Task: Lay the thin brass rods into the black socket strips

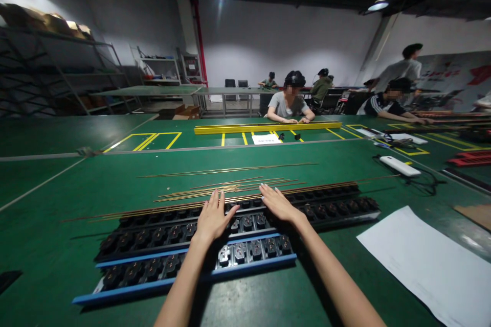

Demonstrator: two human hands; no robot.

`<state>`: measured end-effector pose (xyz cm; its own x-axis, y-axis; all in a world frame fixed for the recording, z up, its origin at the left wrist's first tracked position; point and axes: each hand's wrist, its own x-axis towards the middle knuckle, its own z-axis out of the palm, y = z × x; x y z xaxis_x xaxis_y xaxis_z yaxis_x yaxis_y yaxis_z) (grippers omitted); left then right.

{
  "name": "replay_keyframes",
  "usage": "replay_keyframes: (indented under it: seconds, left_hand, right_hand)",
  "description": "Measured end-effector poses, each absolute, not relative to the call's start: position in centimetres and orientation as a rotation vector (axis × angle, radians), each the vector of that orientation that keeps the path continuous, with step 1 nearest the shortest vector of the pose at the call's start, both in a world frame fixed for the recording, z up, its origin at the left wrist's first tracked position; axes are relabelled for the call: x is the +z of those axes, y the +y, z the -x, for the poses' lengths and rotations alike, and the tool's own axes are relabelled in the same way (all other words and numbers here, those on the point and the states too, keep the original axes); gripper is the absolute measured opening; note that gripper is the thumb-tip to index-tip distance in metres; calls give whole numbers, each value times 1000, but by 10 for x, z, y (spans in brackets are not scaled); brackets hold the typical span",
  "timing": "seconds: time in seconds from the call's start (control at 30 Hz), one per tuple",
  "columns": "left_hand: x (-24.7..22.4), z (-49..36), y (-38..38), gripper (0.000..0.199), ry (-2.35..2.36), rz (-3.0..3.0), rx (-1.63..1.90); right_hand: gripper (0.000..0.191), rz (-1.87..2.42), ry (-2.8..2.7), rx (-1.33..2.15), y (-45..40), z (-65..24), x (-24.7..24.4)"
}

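My left hand (215, 217) is open, palm down, with its fingers stretched over several thin brass-coloured rods (153, 209). To its right, my right hand (279, 204) also lies flat and open, its fingertips at the same rods. Whether either palm presses on them I cannot tell. Beneath and in front of the hands runs a long black rail (333, 217) filled with a row of black socket-like modules (159, 235). Nearer to me lies a shorter blue-edged rail (264, 265) with similar modules, partly hidden by my left forearm. More loose rods (226, 169) lie beyond my fingers.
A large white sheet (433, 265) lies on the green table (245, 301) at right. Behind it are a white box-like device (399, 166) and dark cables (424, 184). Across the table, a person (290, 104) has hands at a long yellow rail (268, 127). Other people sit farther back.
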<state>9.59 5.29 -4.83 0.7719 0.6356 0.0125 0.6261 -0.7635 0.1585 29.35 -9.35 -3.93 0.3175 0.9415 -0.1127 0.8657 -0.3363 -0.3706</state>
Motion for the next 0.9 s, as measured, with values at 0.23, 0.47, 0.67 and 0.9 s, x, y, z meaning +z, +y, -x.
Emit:
replay_keyframes:
  seconds: [0.23, 0.47, 0.67, 0.9]
  left_hand:
    - [-43, -95, 48, 89, 1020, -2789, 112]
    - [-41, -92, 46, 92, 1035, -2730, 173]
    - [-44, -90, 44, 93, 1024, -2718, 222]
    - [-46, -92, 43, 90, 1103, -2678, 328]
  right_hand:
    - [69, 2364, -1645, 381, -93, -290, -38]
    - [71, 2472, -1757, 361, -83, -290, -32]
    - [66, 2321, -1815, 356, -46, -301, -34]
    - [51, 2046, -1973, 410, 17, -324, -48]
